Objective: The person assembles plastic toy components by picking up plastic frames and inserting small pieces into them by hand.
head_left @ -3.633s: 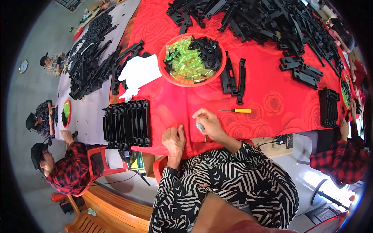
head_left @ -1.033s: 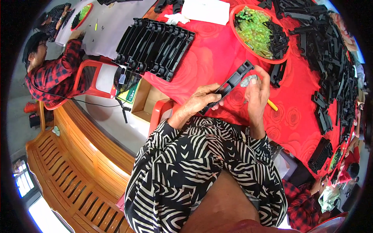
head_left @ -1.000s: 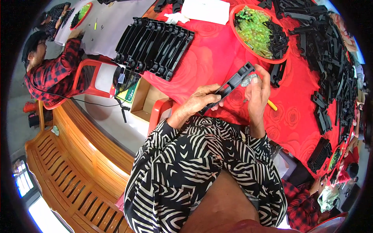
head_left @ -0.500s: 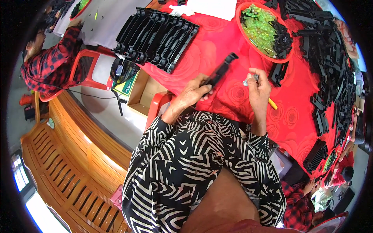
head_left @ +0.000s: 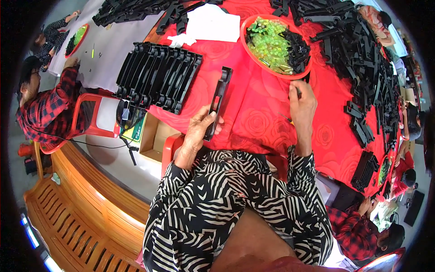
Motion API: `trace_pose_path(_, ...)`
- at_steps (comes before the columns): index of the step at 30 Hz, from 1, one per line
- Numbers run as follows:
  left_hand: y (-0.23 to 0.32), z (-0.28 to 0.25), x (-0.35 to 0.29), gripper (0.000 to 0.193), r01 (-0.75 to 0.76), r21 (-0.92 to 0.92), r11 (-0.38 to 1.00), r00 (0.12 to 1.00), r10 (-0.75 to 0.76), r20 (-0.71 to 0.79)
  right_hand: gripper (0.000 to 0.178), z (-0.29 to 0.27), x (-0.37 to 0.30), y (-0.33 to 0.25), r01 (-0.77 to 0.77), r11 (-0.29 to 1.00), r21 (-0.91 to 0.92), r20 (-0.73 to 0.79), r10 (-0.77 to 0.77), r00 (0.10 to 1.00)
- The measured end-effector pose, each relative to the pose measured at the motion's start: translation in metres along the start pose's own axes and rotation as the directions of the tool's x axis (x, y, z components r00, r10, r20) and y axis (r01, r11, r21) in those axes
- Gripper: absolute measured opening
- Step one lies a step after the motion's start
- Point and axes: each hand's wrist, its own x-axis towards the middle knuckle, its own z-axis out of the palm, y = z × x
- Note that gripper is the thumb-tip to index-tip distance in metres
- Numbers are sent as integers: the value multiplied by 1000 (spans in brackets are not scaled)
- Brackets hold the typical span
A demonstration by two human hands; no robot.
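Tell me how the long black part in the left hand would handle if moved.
The long black part is probably stiff: gripped near one end by the left hand, it runs straight to its free end. It looks light for its size, being slim and held one-handed. Its straight, angular edges suggest sliding rather than rolling.

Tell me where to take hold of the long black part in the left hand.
Pinch its free far end, coming from the right: the long black part is narrow, and the left hand grips its nearer half, so the far end looks easiest.
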Motion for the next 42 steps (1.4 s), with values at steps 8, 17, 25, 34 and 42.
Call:
trace_pose_path(8,-11,-5,8,17,3,-20,1000,999,-4,-43,11,59,97,17,230,941,-246,254,-166,953)
trace_pose_path(17,-13,-5,4,18,33,-46,998,998,-35,-44,23,94,121,21,304,887,-348,536,-78,840)
trace_pose_path(25,-5,-3,8,17,30,2,1000,998,-30,-51,19,95,123,38,382,848,-367,524,-152,838)
trace_pose_path(34,-12,-5,0,17,16,7,1000,996,-15,-83,17,80,98,22,360,895,-262,324,-270,907)
trace_pose_path(42,-17,6,-5,14,-113,57,992,992,116,-43,19,52,46,-33,-62,905,420,238,-43,970)
